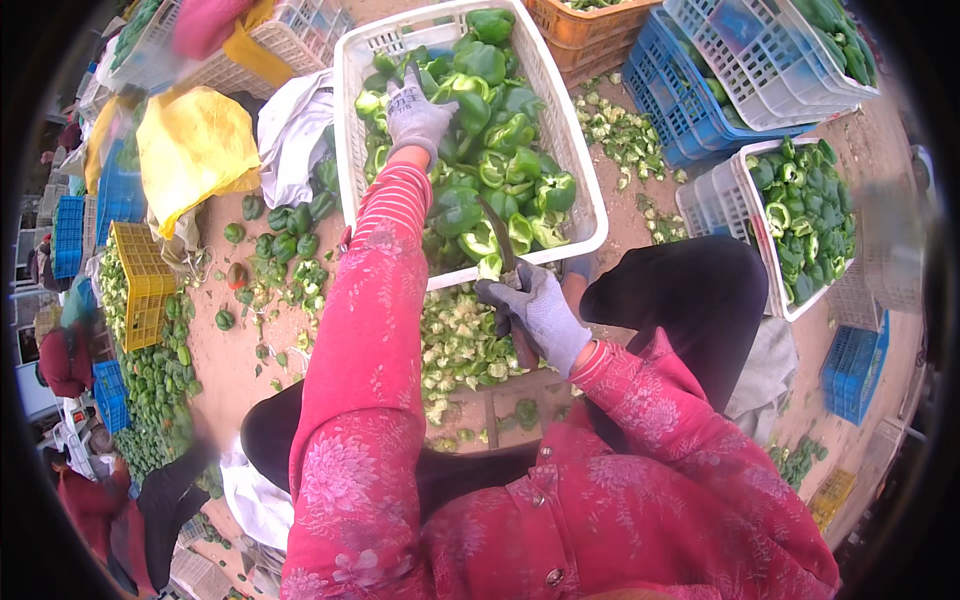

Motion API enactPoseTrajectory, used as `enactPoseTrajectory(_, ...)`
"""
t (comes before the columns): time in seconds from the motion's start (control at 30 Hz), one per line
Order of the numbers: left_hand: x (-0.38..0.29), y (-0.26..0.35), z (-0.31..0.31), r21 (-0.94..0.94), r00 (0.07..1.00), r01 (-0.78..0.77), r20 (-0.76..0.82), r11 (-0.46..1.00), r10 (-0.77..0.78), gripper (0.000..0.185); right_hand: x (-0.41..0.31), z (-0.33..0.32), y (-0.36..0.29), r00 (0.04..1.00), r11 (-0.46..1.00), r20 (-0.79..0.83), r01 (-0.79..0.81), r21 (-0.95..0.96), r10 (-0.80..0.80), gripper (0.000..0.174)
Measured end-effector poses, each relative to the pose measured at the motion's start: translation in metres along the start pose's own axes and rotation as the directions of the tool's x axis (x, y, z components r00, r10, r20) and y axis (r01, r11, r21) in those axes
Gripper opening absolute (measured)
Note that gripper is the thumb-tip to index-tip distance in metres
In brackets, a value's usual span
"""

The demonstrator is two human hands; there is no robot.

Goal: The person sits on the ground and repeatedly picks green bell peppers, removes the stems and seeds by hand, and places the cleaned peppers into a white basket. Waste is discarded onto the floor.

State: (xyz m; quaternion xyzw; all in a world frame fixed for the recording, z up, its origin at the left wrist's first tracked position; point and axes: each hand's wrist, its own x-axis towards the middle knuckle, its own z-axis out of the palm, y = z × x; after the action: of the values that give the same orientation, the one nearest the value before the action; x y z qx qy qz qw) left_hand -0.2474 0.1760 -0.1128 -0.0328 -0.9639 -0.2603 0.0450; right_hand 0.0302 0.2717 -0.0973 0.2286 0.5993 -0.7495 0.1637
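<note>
A white plastic crate (594,225) of green bell peppers (457,210) stands before me. Many of the peppers are cut open, with pale insides showing. My left hand (415,116), in a grey work glove with dark fingertips, reaches over the peppers at the crate's left side; its fingers are spread and no pepper is plainly held. Gloved as well, my right hand (541,311) grips a knife (496,229) just outside the crate's near edge. The dark, curved blade points up over the peppers. Below the crate lies a heap of pale pepper cores (461,341), between my knees.
More crates surround me: a white one of cut peppers (802,225), a blue one (652,97) under a white one, and a yellow one (146,289). Loose peppers (281,232) and a yellow sack (196,146) lie leftward. Other people sit at far left.
</note>
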Motion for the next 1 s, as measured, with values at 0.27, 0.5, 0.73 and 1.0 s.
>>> enactPoseTrajectory(0.27, -0.024, -0.050, -0.046, -0.380, 0.932, -0.315, -0.295, 0.869, 0.209, 0.057, 0.002, 0.024, -0.011, 0.969, 0.871, -0.009, 0.218, -0.441, -0.247, 0.065)
enactPoseTrajectory(0.5, -0.117, -0.258, -0.070, -0.591, 0.807, 0.149, -0.391, 0.793, -0.443, 0.036, -0.008, 0.056, -0.014, 0.789, 0.348, 0.558, 0.614, -0.708, -0.258, 0.064)
enactPoseTrajectory(0.73, -0.101, -0.341, 0.001, -0.152, 0.897, 0.407, -0.118, 0.901, -0.426, 0.054, 0.044, 0.089, -0.022, 0.874, 0.547, 0.377, 0.487, -0.681, -0.308, 0.043)
enactPoseTrajectory(1.0, -0.029, -0.358, 0.109, 0.013, 0.933, 0.355, -0.062, 0.935, -0.354, 0.073, 0.054, 0.086, -0.017, 0.970, 0.627, 0.171, 0.244, -0.740, -0.175, 0.038)
